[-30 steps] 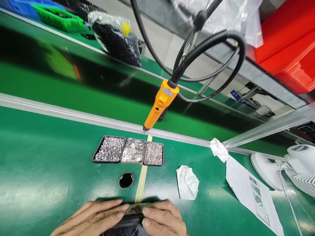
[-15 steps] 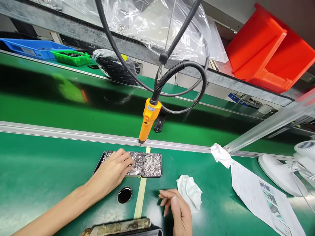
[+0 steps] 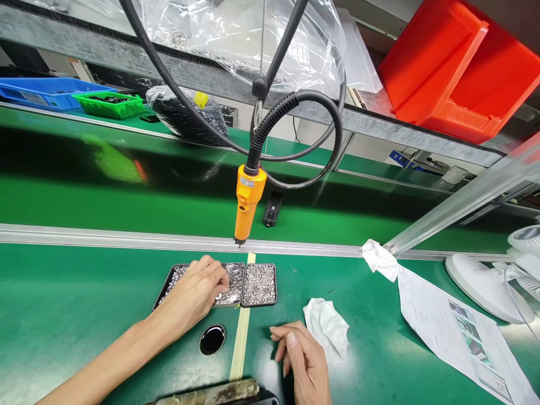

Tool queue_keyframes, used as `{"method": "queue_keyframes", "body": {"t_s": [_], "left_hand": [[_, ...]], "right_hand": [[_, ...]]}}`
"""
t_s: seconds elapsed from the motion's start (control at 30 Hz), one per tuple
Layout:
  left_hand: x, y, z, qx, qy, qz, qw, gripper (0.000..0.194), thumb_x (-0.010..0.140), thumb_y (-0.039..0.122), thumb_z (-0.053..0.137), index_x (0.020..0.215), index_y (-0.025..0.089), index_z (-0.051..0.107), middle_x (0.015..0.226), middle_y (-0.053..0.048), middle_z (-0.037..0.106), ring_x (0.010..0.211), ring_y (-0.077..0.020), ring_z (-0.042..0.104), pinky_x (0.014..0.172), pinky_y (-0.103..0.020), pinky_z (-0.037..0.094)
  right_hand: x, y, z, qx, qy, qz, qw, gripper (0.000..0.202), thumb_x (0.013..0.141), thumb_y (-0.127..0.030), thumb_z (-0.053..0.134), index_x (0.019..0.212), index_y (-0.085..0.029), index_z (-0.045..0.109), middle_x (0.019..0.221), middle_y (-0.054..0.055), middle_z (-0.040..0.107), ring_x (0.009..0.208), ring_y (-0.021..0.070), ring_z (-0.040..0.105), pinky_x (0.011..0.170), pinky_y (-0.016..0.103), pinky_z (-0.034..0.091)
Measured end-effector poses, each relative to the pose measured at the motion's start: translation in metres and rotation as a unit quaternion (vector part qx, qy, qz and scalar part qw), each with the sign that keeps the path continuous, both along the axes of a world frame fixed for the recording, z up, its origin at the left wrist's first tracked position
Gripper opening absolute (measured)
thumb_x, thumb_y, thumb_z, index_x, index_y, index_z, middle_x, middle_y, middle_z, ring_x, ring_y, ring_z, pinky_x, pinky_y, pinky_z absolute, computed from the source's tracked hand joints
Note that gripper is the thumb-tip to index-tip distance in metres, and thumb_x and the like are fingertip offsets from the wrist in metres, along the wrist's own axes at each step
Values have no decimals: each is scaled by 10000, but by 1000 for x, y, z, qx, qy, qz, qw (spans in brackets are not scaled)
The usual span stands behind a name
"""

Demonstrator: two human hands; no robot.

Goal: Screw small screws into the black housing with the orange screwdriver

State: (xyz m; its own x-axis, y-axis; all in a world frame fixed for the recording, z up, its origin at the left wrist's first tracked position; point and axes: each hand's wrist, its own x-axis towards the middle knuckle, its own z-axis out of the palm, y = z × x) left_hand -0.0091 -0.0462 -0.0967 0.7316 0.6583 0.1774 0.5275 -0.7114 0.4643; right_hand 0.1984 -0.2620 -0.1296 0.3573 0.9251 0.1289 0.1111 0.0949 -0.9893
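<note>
My left hand [image 3: 198,289] is over a tray of small shiny metal parts [image 3: 236,281], its fingertips pinched together at the parts; what they hold is too small to name. Beside it on the right stands a second tray [image 3: 260,284] full of tiny metal pieces. My right hand [image 3: 304,357] hovers near the front with fingers loosely curled and apart, nothing seen in it, next to a crumpled white cloth [image 3: 327,329]. A round black disc [image 3: 212,340] lies below my left hand.
An orange electric screwdriver [image 3: 250,199] hangs on a black cable above the trays. Yellow tape [image 3: 240,346] runs down the green table. A worn block [image 3: 211,394] lies at the front edge, printed sheets [image 3: 455,332] and a white fan [image 3: 485,287] at right.
My left hand's fingers have drawn closer together over the metal parts. The view has shifted slightly, and my right hand has barely moved.
</note>
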Motion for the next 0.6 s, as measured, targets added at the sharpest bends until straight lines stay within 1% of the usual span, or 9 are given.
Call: {"method": "queue_keyframes", "body": {"t_s": [0.17,0.3,0.4,0.5,0.6], "left_hand": [[-5,2,8,-51,-21,15,998,285,1049,330,435,865,213,619,922,-52,635,935,-277,504,833,-423,313],[-7,5,9,-126,-52,43,990,309,1063,423,422,906,221,594,950,-44,622,967,-264,538,886,-428,384],[-7,4,12,-196,-91,59,975,361,1066,513,415,913,225,570,899,-25,613,870,-225,565,797,-368,459],[-9,-11,26,-249,-127,61,958,401,1030,585,492,889,225,600,837,-11,628,779,-197,588,705,-318,502],[-21,-44,46,-272,-145,64,949,361,985,600,603,946,251,686,885,-9,694,809,-201,652,705,-308,548]], "right_hand": [[1,1,0,15,-8,1,1000,378,1151,-414,439,1169,-266,787,895,50,661,600,121,504,536,262,378],[1,0,0,7,-8,3,1000,368,1150,-410,449,1154,-264,786,891,44,655,604,121,511,530,254,386],[1,1,3,4,-9,2,1000,367,1147,-411,460,1139,-250,790,870,45,651,623,131,526,533,257,392],[1,2,12,0,-21,5,1000,383,1147,-412,458,1111,-237,796,834,41,652,594,131,509,550,273,392],[1,4,22,-12,-27,8,1000,389,1146,-421,463,1091,-238,802,849,39,666,579,129,507,563,281,403]]}}
